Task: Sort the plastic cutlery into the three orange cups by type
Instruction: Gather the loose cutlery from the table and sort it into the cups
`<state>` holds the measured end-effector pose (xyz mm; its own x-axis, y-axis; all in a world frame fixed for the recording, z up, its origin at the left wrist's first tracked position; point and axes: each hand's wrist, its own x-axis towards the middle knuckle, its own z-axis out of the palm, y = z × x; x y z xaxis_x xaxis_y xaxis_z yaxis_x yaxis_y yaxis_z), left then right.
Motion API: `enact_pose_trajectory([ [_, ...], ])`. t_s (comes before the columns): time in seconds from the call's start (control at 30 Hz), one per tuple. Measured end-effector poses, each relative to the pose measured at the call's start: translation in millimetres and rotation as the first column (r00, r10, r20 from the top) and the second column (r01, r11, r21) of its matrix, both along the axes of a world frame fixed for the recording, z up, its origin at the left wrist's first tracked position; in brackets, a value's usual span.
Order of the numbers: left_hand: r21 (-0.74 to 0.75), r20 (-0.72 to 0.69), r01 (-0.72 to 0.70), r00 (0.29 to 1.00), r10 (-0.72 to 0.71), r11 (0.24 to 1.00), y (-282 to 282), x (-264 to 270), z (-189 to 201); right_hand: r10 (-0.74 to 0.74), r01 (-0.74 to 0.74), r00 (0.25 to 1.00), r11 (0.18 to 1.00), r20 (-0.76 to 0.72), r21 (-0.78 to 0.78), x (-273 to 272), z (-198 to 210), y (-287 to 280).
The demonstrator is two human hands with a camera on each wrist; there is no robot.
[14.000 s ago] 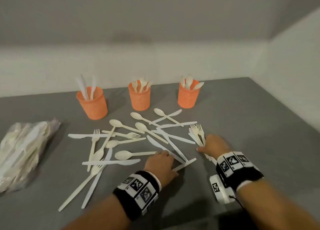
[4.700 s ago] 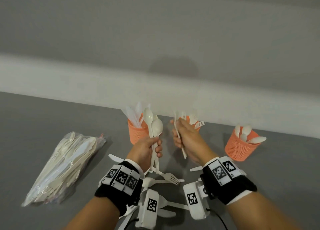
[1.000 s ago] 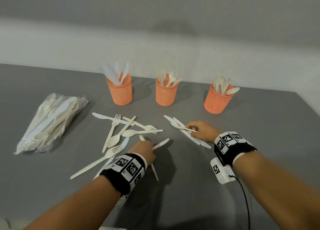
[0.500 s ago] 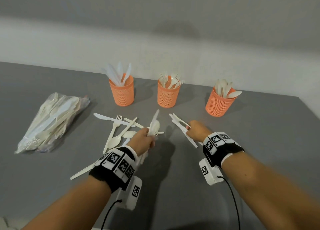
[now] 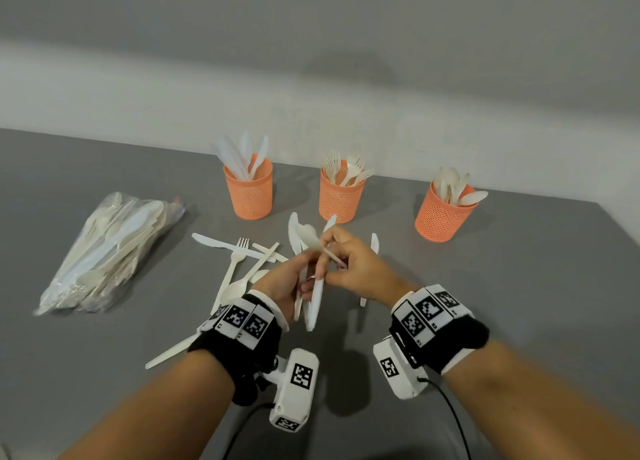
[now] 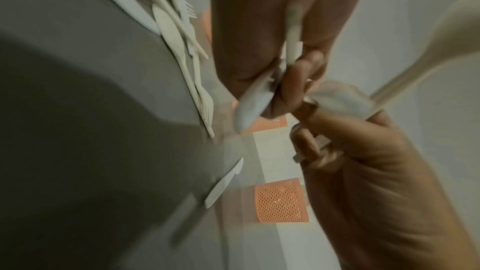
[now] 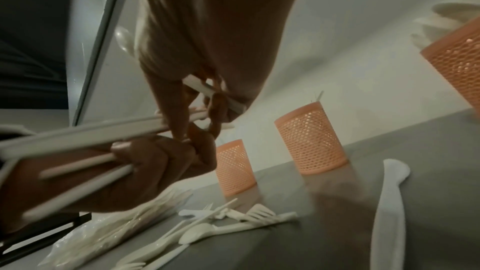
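Note:
Both hands meet above the middle of the grey table. My left hand (image 5: 291,281) grips a bundle of white knives (image 5: 314,303) by the handles, which show in the right wrist view as several handles (image 7: 78,174). My right hand (image 5: 349,264) pinches the handle of a cream spoon (image 5: 305,235) whose bowl points up and left. Three orange mesh cups stand at the back: the left cup (image 5: 249,196) with knives, the middle cup (image 5: 341,198) with forks, the right cup (image 5: 441,217) with spoons. Loose cutlery (image 5: 239,265) lies left of the hands.
A clear plastic bag of cutlery (image 5: 104,251) lies at the left of the table. One white knife (image 7: 389,202) lies on the table right of the hands. A wall runs close behind the cups. The table's right edge is near the spoon cup.
Both hands have risen off the table with cutlery and come together at the centre. The right hand now pinches the spoon that stood up from the left hand half a second ago.

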<state>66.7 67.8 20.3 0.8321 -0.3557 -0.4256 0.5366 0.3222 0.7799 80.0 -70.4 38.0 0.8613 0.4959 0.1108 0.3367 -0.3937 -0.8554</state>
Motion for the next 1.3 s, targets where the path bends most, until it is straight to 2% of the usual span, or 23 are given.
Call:
enact_pose_trajectory([
  [0.1, 0.002, -0.004, -0.078, 0.997, 0.078, 0.997, 3.6, 0.5, 5.1, -0.043, 0.057, 0.992, 0.992, -0.117, 0.115, -2.3, -2.1, 6.6],
  [0.17, 0.040, 0.009, -0.166, 0.986, 0.166, 0.985, 5.6, 3.2, 2.8, -0.159, 0.203, 0.963, 0.959, -0.217, 0.197, -4.0, -3.5, 12.7],
  [0.23, 0.064, 0.026, -0.264, 0.965, 0.263, 0.962, 7.2, 5.8, -2.1, -0.265, 0.309, 0.912, 0.946, -0.312, 0.100, -4.6, -3.9, 19.1],
  [0.3, 0.072, 0.055, -0.299, 0.954, 0.295, 0.952, 8.5, 7.8, -7.2, -0.270, 0.276, 0.901, 0.961, -0.339, -0.031, -6.1, -1.6, 27.8],
  [0.4, 0.174, 0.126, -0.315, 0.947, 0.296, 0.933, 6.8, 8.0, -13.7, -0.251, 0.223, 0.936, 0.965, -0.246, -0.137, -8.9, -2.0, 44.0],
  [0.47, 0.164, 0.160, -0.357, 0.930, 0.332, 0.920, 6.1, 6.6, -14.5, -0.260, 0.223, 0.940, 0.958, -0.221, -0.178, -10.2, -2.0, 53.1],
  [0.6, 0.149, 0.254, -0.333, 0.923, 0.289, 0.931, 15.0, 9.8, -14.3, -0.232, 0.159, 0.958, 0.919, -0.167, -0.361, -9.4, 0.4, 61.9],
  [0.7, 0.104, 0.236, -0.355, 0.916, 0.324, 0.929, 29.1, 16.3, -12.7, -0.106, -0.001, 0.959, 0.927, -0.265, -0.376, -8.9, 16.0, 52.8],
  [0.73, 0.118, 0.230, -0.364, 0.915, 0.331, 0.924, 34.9, 17.8, -12.1, -0.105, -0.020, 0.943, 0.929, -0.317, -0.369, -5.0, 19.5, 46.2],
  [0.8, 0.140, 0.216, -0.399, 0.906, 0.365, 0.906, 46.6, 19.8, -8.5, -0.249, 0.109, 0.903, 0.921, -0.350, -0.374, 10.4, 18.5, 26.5],
  [0.83, 0.136, 0.193, -0.412, 0.903, 0.384, 0.901, 53.3, 21.1, -8.3, -0.360, 0.219, 0.885, 0.880, -0.294, -0.421, 19.9, 12.2, 14.9],
  [0.9, 0.063, 0.124, -0.436, 0.896, 0.427, 0.898, 66.6, 24.1, -5.5, -0.523, 0.361, 0.848, 0.689, -0.086, -0.629, 32.5, -2.3, -7.6],
  [0.97, 0.010, 0.072, -0.436, 0.898, 0.434, 0.900, 81.1, 26.3, -4.7, -0.551, 0.335, 0.834, 0.536, -0.021, -0.775, 34.0, -14.1, -18.8],
  [1.03, 0.033, 0.034, -0.426, 0.904, 0.425, 0.904, 93.9, 28.8, -7.7, -0.575, 0.274, 0.816, 0.467, -0.054, -0.841, 32.0, -23.7, -19.0],
  [1.13, 0.065, 0.007, -0.456, 0.890, 0.456, 0.888, 105.7, 27.0, -12.7, -0.604, 0.288, 0.796, 0.443, -0.045, -0.849, 33.2, -33.4, -12.1],
  [1.3, 0.002, 0.025, -0.407, 0.913, 0.407, 0.913, 110.5, 18.2, -12.5, -0.552, 0.248, 0.829, 0.504, -0.088, -0.827, 31.7, -37.4, 1.0],
])
